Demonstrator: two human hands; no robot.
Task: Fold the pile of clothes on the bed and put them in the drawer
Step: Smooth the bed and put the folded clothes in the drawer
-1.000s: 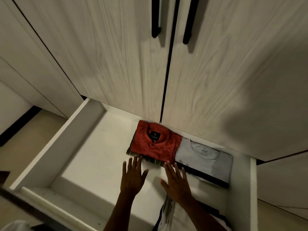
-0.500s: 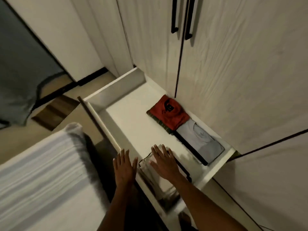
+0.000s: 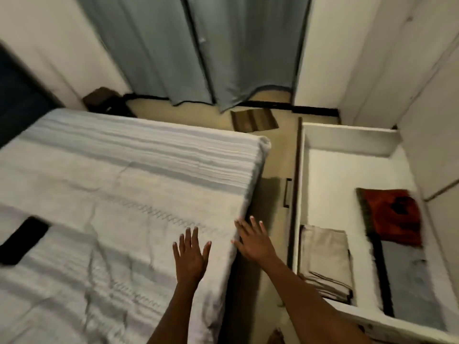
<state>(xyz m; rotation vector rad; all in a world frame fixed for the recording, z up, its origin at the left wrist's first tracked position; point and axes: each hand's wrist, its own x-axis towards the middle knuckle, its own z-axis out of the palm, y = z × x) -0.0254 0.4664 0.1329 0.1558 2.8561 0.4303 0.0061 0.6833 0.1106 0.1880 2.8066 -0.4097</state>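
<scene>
The white drawer (image 3: 347, 137) stands pulled out at the right. Inside it lie a folded red shirt (image 3: 392, 214), a folded grey shirt (image 3: 409, 281) nearer me, and a folded beige garment (image 3: 325, 259) by the front wall. The bed (image 3: 111, 194), covered in a white striped sheet, fills the left; I see no loose clothes on its visible part. My left hand (image 3: 191, 254) hovers over the bed's right side with fingers spread and holds nothing. My right hand (image 3: 253, 240) is spread at the bed's edge, empty; whether it touches the sheet is unclear.
A black phone (image 3: 22, 239) lies on the bed at the left. A narrow strip of floor (image 3: 275, 155) runs between bed and drawer. Grey-blue curtains (image 3: 198, 45) hang at the back above a small brown mat (image 3: 253, 120). Wardrobe doors (image 3: 434, 95) rise at right.
My view has swung left from the drawer to the bed. Both hands left the drawer and the folded clothes and now sit over the bed's right edge, empty.
</scene>
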